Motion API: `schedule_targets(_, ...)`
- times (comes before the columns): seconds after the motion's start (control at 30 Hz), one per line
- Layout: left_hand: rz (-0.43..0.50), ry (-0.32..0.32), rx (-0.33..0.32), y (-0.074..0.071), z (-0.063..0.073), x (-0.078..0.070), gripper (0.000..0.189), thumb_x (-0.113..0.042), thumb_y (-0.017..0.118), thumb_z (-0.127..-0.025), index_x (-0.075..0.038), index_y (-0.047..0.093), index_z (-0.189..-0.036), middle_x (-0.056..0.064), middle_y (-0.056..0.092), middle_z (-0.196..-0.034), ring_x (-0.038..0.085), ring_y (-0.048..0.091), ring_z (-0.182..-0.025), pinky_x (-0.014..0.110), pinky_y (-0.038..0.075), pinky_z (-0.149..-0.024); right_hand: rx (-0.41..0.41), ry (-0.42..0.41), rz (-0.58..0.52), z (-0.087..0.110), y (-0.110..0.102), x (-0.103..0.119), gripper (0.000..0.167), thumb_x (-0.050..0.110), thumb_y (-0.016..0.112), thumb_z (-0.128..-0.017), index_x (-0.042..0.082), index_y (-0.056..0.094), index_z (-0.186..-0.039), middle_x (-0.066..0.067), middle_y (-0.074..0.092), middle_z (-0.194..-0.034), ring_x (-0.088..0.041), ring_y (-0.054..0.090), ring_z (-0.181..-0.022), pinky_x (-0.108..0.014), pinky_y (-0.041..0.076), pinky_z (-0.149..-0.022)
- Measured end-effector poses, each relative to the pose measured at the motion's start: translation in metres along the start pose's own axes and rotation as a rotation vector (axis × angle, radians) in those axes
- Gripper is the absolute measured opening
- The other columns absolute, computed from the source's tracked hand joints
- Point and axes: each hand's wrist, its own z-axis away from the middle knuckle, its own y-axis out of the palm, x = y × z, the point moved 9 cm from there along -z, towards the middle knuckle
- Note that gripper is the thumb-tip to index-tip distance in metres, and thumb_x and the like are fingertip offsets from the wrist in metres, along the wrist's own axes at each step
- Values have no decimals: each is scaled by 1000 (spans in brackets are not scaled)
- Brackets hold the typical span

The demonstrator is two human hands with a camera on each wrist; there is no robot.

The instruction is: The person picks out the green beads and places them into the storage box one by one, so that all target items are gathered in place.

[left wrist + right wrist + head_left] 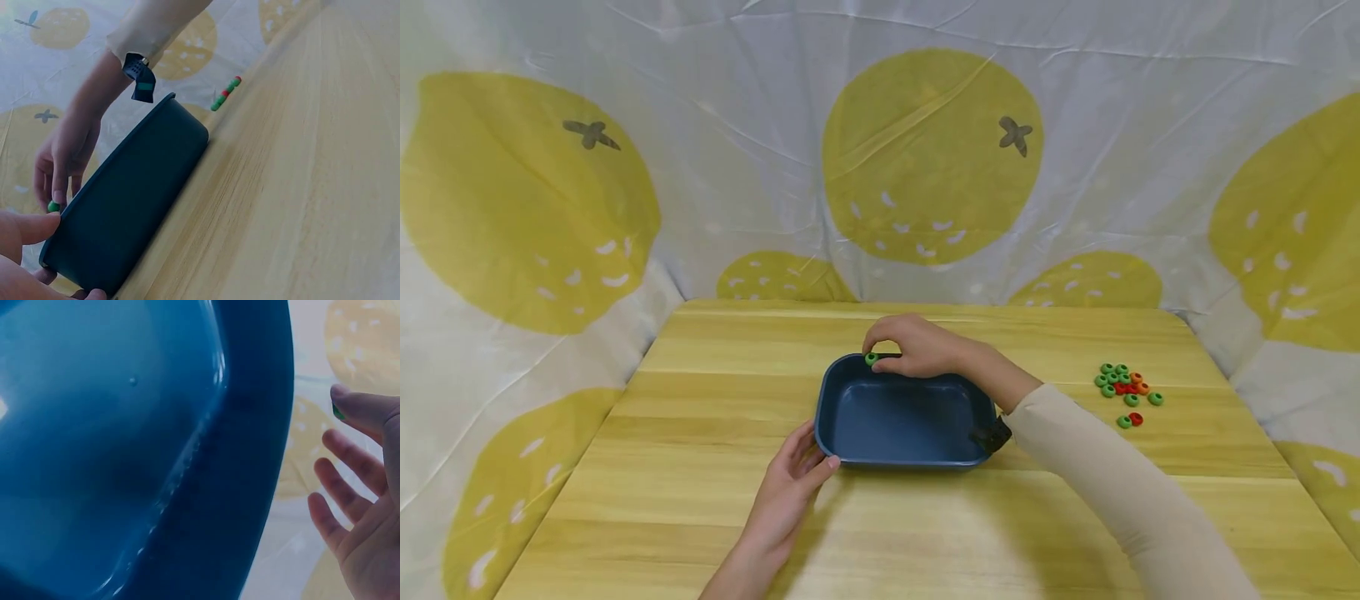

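A dark blue rectangular tray with raised walls (pixel 895 463) sits on the table. My left hand (pixel 786 493) grips its near left corner, thumb over the rim and fingers against the outer wall. Above the tray's far left rim, my right hand (pixel 919 346) pinches a small green bead (pixel 872 359) between thumb and fingertips. In the left wrist view the green bead (pixel 54 206) shows at the right hand's fingertips, close to the rim. The right wrist view shows the tray's bare blue floor (pixel 94 450), and only a sliver of green bead (pixel 337 412) by the thumb.
Several green, red and orange beads (pixel 1123 383) lie loose on the wooden table (pixel 700 400) to the right of the tray. A black strap device (pixel 992 435) is on the right wrist. A lemon-printed cloth (pixel 760 167) hangs behind and beside the table.
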Motion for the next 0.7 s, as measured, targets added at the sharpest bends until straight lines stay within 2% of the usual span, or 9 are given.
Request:
schedule_targets(0.2,1,1,-10,-1,0,1,65,1,70,-96,-6,42,-155,16,44,-155,37,42,-140,30,48,-101,1,9,15,-7,2,0,28,15,74,-98,3,72,-123,-8,69,-124,-25,61,-119,-42,47,-103)
schedule_targets(0.7,-13,-2,-12,-1,-1,3,67,-2,72,-96,-8,41,-155,16,41,-157,37,41,-141,33,48,-103,-12,83,16,27,-10,-17,27,15,73,-98,3,73,-122,-10,68,-125,-29,60,-121,-47,47,-103)
